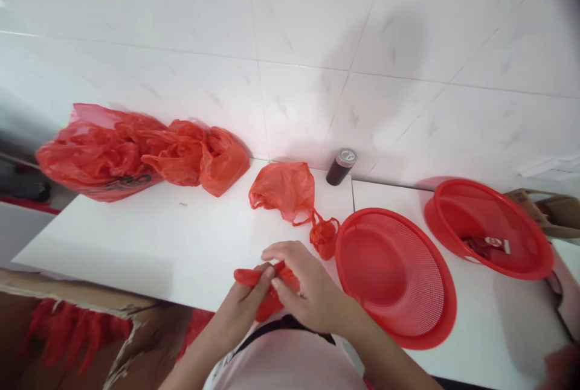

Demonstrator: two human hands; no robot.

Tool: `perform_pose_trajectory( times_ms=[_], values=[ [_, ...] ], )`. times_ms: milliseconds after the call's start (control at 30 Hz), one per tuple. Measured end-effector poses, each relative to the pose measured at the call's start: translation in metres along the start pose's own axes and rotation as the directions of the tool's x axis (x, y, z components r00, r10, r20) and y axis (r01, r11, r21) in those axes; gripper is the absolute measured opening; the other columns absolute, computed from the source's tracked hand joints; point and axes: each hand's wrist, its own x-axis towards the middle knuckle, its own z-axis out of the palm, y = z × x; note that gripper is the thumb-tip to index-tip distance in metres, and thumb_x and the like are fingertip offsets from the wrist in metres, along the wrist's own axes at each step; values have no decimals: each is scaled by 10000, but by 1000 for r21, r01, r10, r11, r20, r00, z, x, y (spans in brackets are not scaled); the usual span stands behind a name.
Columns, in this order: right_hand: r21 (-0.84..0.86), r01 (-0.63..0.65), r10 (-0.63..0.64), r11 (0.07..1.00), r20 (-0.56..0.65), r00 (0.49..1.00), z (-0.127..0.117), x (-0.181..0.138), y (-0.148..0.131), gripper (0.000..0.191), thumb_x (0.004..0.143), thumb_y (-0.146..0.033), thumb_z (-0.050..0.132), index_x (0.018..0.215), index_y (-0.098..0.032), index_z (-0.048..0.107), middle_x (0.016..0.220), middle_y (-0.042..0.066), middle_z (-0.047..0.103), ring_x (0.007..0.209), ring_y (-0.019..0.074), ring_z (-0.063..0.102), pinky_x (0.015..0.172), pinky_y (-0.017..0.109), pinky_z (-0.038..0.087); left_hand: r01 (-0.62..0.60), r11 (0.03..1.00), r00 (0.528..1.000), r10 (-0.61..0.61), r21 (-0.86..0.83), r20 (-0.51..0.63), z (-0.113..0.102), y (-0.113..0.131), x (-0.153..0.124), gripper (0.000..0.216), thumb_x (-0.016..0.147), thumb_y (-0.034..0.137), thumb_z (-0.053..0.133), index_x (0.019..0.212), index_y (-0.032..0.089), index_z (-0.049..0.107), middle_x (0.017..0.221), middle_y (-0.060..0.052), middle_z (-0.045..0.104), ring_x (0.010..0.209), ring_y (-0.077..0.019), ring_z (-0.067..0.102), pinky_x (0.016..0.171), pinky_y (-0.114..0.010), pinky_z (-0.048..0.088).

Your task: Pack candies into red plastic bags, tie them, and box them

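Close to my waist, both hands work on a small red plastic bag (270,306). My left hand (247,300) is closed on it, thumb pressed on top, with a red end sticking out past the fingers. My right hand (310,284) curls round the bag's other side, its thumb and fingers bent over the red plastic. What the bag contains is hidden. Just beyond lie a knotted red bag (324,238) and a loose crumpled red bag (285,189) on the white table (199,242).
Right of my hands sits a red mesh basket (378,257), then a red basin (489,221) with small packets inside. A dark can (341,166) stands by the tiled wall. Filled red bags (109,154) line the back left. A cardboard box (122,323) is below the table.
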Motion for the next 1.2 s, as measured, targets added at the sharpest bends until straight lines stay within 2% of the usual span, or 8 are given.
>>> perform_pose_trajectory(
  times_ms=[200, 367, 533, 633, 767, 933, 1033, 1200],
  values=[
    [91, -236, 232, 967, 52, 971, -4, -17, 10, 94, 886, -139, 483, 902, -214, 538, 853, -12, 603, 792, 115, 570, 739, 245, 468, 61, 998, 998, -61, 7, -31, -16, 6, -3, 420, 919, 534, 417, 863, 191, 654, 669, 10, 599, 666, -146, 555, 705, -276, 481],
    [123, -212, 183, 970, 208, 961, -9, -16, -5, 89, 865, -221, 582, 953, -239, 580, 942, -7, 630, 835, 122, 586, 790, 253, 467, -55, 976, 998, 48, 210, 40, -28, 9, -3, 226, 870, 328, 540, 883, 177, 707, 865, -39, 668, 769, -167, 586, 729, -278, 467],
    [64, -157, 151, 985, 101, 983, 11, 5, 25, 267, 969, -242, 392, 1163, -248, 576, 1092, 35, 652, 1025, 162, 574, 934, 328, 424, -194, 821, 978, 208, 537, 35, -26, -2, -2, 271, 699, 14, 459, 685, 198, 657, 574, 42, 538, 549, -100, 466, 555, -211, 376],
    [105, -249, 233, 963, 144, 962, 25, 8, 41, 310, 991, -293, 353, 1226, -262, 553, 1034, 26, 664, 944, 158, 597, 883, 321, 439, -277, 746, 912, 403, 606, -79, -24, -13, 0, 309, 663, -32, 391, 680, 199, 595, 636, 29, 577, 583, -101, 511, 568, -205, 397],
    [248, -427, 339, 869, 330, 881, 29, 2, 46, 268, 979, -382, 389, 1118, -246, 573, 785, -25, 617, 707, 124, 561, 691, 251, 443, -365, 700, 814, 560, 614, -155, -27, -24, 1, 221, 820, 79, 462, 861, 206, 638, 962, -54, 640, 795, -134, 623, 665, -222, 484],
    [293, -464, 384, 836, 290, 877, 24, -11, 45, 354, 952, -472, 419, 752, -193, 504, 710, -42, 493, 661, 98, 450, 616, 219, 383, -353, 732, 918, 390, 583, 66, -41, -30, -10, 324, 937, 247, 436, 1182, 272, 647, 1065, -64, 686, 934, -169, 649, 825, -266, 508],
    [230, -471, 447, 852, 151, 882, 12, -20, 54, 397, 950, -501, 398, 682, -208, 406, 625, -59, 414, 589, 94, 416, 560, 216, 362, -195, 789, 970, 242, 583, -4, -58, -30, -22, 322, 946, 346, 432, 1107, 273, 701, 919, -50, 725, 829, -187, 655, 783, -276, 513],
    [118, -518, 531, 847, -182, 827, -20, -24, 98, 374, 923, -529, 414, 691, -236, 414, 667, -1, 595, 731, 194, 635, 696, 319, 498, 1, 888, 996, 38, 460, -75, -84, -31, -42, 377, 925, 467, 438, 917, 243, 742, 837, -58, 730, 614, -162, 619, 597, -247, 498]
  ],
)
